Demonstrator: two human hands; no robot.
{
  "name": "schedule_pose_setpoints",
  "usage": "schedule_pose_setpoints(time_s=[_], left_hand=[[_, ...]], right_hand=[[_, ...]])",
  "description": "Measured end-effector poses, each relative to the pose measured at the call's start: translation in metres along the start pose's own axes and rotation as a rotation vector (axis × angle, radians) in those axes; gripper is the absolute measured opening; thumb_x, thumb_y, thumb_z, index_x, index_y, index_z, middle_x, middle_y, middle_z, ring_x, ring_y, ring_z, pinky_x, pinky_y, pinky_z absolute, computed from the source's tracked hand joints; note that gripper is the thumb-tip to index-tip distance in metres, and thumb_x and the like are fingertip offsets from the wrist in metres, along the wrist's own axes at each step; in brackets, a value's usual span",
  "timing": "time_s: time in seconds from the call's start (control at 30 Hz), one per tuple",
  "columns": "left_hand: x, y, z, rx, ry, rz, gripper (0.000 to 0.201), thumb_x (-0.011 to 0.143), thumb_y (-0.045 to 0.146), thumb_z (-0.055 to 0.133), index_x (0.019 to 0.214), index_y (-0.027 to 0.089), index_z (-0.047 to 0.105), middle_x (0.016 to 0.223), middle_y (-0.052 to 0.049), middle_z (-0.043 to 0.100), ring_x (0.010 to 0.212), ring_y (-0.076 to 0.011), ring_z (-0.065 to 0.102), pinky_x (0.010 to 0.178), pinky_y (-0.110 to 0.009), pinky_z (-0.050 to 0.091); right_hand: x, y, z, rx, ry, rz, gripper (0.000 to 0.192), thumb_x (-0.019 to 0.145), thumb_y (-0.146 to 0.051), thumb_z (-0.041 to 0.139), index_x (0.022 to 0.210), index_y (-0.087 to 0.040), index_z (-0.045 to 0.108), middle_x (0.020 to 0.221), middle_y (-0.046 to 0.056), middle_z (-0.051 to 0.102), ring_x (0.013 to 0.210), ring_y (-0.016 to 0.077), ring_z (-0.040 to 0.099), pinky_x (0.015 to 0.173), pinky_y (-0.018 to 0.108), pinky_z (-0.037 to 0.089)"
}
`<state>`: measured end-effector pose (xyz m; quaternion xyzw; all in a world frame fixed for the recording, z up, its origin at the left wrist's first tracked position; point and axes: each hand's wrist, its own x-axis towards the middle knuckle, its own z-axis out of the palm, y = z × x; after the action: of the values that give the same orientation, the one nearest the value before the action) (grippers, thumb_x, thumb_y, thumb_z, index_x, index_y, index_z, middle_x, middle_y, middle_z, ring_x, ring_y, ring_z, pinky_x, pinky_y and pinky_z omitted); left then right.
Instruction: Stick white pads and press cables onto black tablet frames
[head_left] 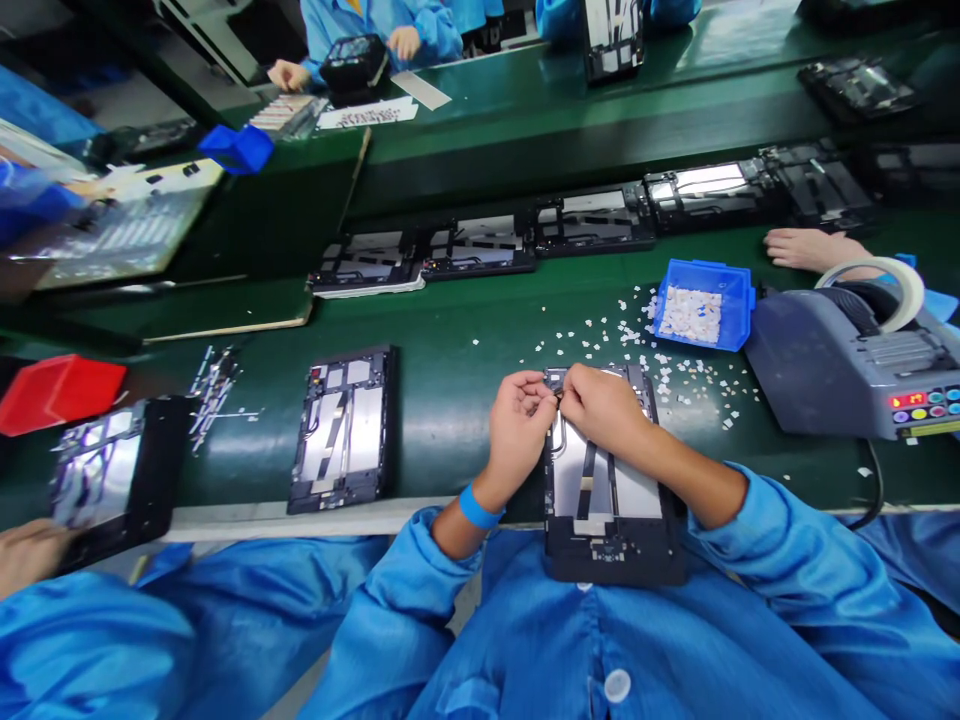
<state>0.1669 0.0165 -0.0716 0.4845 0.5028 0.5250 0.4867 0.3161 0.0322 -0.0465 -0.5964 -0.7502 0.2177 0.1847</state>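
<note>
An opened tablet-like device (615, 545) lies in front of me at the bench edge, with silver battery panels and black ribbon cables showing. Over its upper left corner, my left hand (517, 425) is closed in a pinch, a blue band around the wrist. My right hand (607, 405) meets it there from across the device, fingertips pressed together as well. Between the two sets of fingertips is something small and dark, too small to name. A similar opened device (341, 430) rests to the left, apart from my hands.
Small white pieces (626, 335) lie scattered before a blue bin (735, 310) of more pieces. A tape dispenser (817, 350) stands right. More opened devices (480, 245) line the green bench (435, 320). Co-workers' hands (817, 248) appear right, left and across; a red bin (67, 390) sits left.
</note>
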Motion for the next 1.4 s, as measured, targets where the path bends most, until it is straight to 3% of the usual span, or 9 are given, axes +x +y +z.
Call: schedule_pose_setpoints(time_s=[0.1,0.27,0.33,0.47,0.57,0.67,0.87,1.23,1.4], left_hand=[[0.004,-0.001,0.0,-0.058,0.004,-0.041,0.034,0.079,0.015,0.072,0.109,0.019,0.056,0.084,0.002,0.065,0.075,-0.01,0.066,0.074,-0.023,0.055],[0.004,-0.001,-0.003,-0.092,-0.009,-0.067,0.036,0.08,0.016,0.073,0.112,0.019,0.057,0.086,0.002,0.066,0.077,-0.0105,0.069,0.076,-0.024,0.056],[0.002,0.0,-0.008,-0.069,-0.026,-0.053,0.038,0.083,0.019,0.074,0.117,0.019,0.058,0.091,-0.001,0.069,0.082,-0.0127,0.072,0.079,-0.026,0.058],[0.003,0.007,-0.03,0.077,-0.012,0.078,0.034,0.093,0.023,0.066,0.126,0.02,0.06,0.102,-0.006,0.074,0.088,-0.015,0.075,0.082,-0.03,0.061],[0.011,0.012,-0.049,0.382,-0.042,0.231,0.026,0.095,0.019,0.062,0.121,0.021,0.066,0.105,-0.006,0.075,0.088,-0.0154,0.073,0.081,-0.03,0.06],[0.021,0.011,-0.06,0.686,-0.192,0.377,0.024,0.095,0.014,0.061,0.116,0.021,0.071,0.108,-0.007,0.075,0.097,-0.0188,0.071,0.09,-0.035,0.059],[0.036,-0.003,-0.055,0.881,-0.379,0.574,0.03,0.1,0.017,0.054,0.125,0.021,0.071,0.114,-0.01,0.074,0.107,-0.0243,0.068,0.096,-0.041,0.056],[0.043,-0.004,-0.051,0.993,-0.475,0.625,0.038,0.1,0.016,0.053,0.132,0.028,0.071,0.116,-0.01,0.073,0.098,-0.0248,0.063,0.084,-0.037,0.047],[0.045,0.008,-0.051,1.073,-0.565,0.7,0.037,0.101,0.014,0.053,0.132,0.026,0.068,0.109,-0.011,0.071,0.092,-0.0255,0.059,0.076,-0.037,0.041]], right_hand=[[0.004,0.024,-0.022,-0.07,0.081,0.09,0.012,0.088,-0.019,0.053,0.088,-0.02,0.065,0.081,0.006,0.069,0.071,0.0197,0.056,0.065,0.03,0.029],[-0.003,0.088,-0.086,-0.258,0.35,0.444,0.023,0.092,-0.03,0.051,0.081,-0.018,0.068,0.076,0.011,0.068,0.07,0.0231,0.056,0.065,0.032,0.03],[-0.01,0.088,-0.095,-0.195,0.325,0.405,0.023,0.091,-0.028,0.052,0.085,-0.017,0.071,0.079,0.012,0.071,0.071,0.0232,0.059,0.066,0.032,0.033],[-0.011,0.04,-0.073,0.136,0.027,0.129,0.021,0.09,-0.027,0.055,0.097,-0.02,0.075,0.087,0.005,0.076,0.075,0.0191,0.065,0.069,0.029,0.04],[0.007,0.008,-0.052,0.149,-0.14,0.147,0.026,0.095,-0.036,0.057,0.082,-0.021,0.074,0.08,0.004,0.075,0.072,0.0179,0.063,0.066,0.029,0.038],[0.027,-0.002,-0.04,0.087,-0.21,0.197,0.032,0.094,-0.038,0.059,0.072,-0.019,0.073,0.072,0.005,0.073,0.066,0.0167,0.06,0.063,0.03,0.036],[0.04,0.004,-0.031,0.018,-0.227,0.193,0.026,0.086,-0.021,0.06,0.063,-0.019,0.071,0.059,0.002,0.066,0.055,0.0137,0.053,0.058,0.028,0.032],[0.041,0.003,-0.026,-0.037,-0.233,0.242,0.025,0.086,-0.022,0.06,0.063,-0.02,0.07,0.062,0.002,0.067,0.056,0.0145,0.053,0.058,0.029,0.031],[0.038,0.007,-0.027,-0.052,-0.24,0.184,0.026,0.091,-0.026,0.06,0.066,-0.02,0.068,0.063,0.001,0.066,0.059,0.0152,0.054,0.06,0.029,0.032]])
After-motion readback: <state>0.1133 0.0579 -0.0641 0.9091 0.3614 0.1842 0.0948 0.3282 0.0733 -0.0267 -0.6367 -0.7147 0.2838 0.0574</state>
